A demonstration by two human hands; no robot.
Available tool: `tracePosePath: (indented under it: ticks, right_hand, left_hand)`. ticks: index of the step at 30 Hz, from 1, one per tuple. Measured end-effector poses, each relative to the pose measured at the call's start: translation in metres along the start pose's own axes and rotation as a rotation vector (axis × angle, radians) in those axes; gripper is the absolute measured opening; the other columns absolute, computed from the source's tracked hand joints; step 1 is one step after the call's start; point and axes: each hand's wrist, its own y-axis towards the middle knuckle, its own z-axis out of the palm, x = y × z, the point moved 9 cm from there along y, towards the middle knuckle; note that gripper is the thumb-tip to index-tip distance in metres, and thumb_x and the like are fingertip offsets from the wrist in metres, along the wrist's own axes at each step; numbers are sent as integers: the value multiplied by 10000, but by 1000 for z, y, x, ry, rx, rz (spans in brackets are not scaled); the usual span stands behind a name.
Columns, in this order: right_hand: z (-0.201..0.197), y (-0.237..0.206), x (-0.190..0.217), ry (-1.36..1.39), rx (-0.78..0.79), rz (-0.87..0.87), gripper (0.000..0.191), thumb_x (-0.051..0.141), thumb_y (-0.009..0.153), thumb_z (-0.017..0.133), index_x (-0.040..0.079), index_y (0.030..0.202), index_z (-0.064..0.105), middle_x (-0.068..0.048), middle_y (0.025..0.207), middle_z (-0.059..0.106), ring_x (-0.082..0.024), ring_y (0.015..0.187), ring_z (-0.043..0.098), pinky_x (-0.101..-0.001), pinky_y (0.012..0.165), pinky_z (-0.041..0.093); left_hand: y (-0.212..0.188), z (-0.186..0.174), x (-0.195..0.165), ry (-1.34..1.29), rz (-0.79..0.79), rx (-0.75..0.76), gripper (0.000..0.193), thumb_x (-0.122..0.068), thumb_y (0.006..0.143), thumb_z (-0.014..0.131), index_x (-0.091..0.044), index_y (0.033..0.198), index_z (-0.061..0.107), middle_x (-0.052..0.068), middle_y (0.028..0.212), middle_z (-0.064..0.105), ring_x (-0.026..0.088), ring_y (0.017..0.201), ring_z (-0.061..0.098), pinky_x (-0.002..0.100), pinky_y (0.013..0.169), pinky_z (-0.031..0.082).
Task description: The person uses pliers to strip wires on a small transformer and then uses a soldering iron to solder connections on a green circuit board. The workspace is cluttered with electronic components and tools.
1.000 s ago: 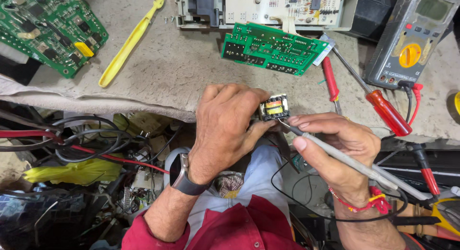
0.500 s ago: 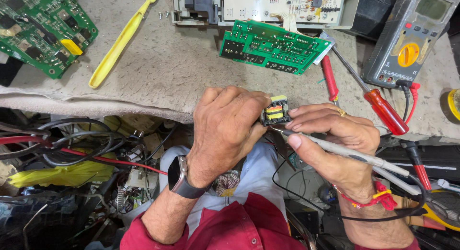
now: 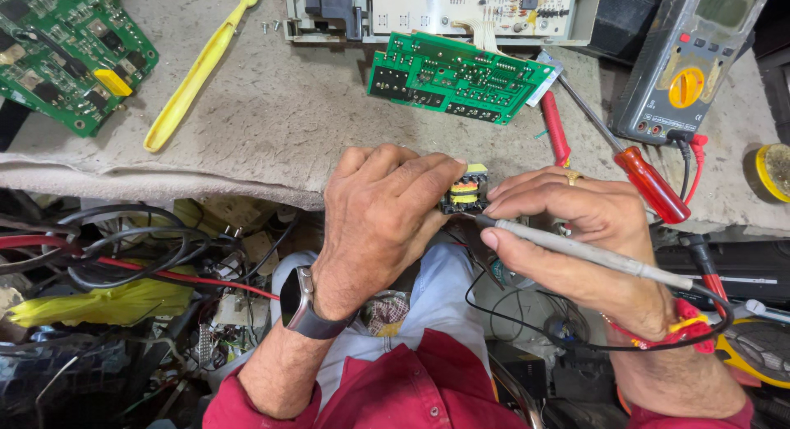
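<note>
Nearest the camera: red sleeves, and a watch (image 3: 298,301) on the left wrist.

Left hand (image 3: 378,219) — fingers curled together and clamped on a small transformer (image 3: 465,189), a black block with yellow tape and coloured windings, held just off the near edge of the bench (image 3: 271,125) at mid-frame. Over the last second this hand has lifted and turned a little, so that the transformer now sits higher and more of its yellow top shows between the fingertips.

Right hand (image 3: 576,231) — fingers closed in a pen grip on a grey probe (image 3: 576,250), whose tip lies at the transformer's lower side; actual contact is hidden by the fingers. The tip has stayed at the part while both hands shifted, which suggests that probing of its terminals is still in progress rather than finished. The probe's black lead loops down below the wrist.

Below and left of the hands: a tangle of black and red cables (image 3: 123,248) under the bench.

Farther, on the bench: a red-handled screwdriver (image 3: 650,182) just beyond the right hand; a green board (image 3: 461,77) behind the transformer; a multimeter (image 3: 691,63) at far right with red plugs in its sockets; a yellow tool (image 3: 197,71) lying diagonally at left; a second green board (image 3: 70,51) at the far left corner.
</note>
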Motion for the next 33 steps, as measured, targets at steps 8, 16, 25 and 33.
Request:
tracePosePath:
  ticks: [8,16,25,33]
  right_hand:
    - [1,16,26,-95,143,-153,202,39,807,830,21,993,752,-72,963,760,-226,1051,760,-328,925,605]
    - [-1,11,21,-93,90,-147,213,11,814,824,2,1015,752,-111,1025,767,-227,1020,778,-308,895,625]
    - [-5,2,-6,-16,-94,-185,191,-17,858,818,-20,1030,736,-162,1056,768,-266,1042,788,-349,950,646]
    - [-2,-11,-30,31,-238,-314,180,14,882,809,-11,1018,694,-184,1038,745,-318,1047,779,-379,893,664]
  left_hand:
    - [0,0,2,-22,-27,25,491,-219,782,852,-116,1230,679,-16,1156,726,213,1007,630,411,847,409]
    - [3,-1,6,-74,-45,31,459,-278,805,861,-106,1198,696,-3,1016,722,224,959,620,415,817,396]
    - [12,5,11,-39,-109,69,432,-303,766,871,-125,1132,727,-1,857,692,235,892,614,420,768,398]
    - [19,9,12,-3,-133,110,447,-356,756,861,-124,1119,741,15,826,701,245,857,607,425,735,394]
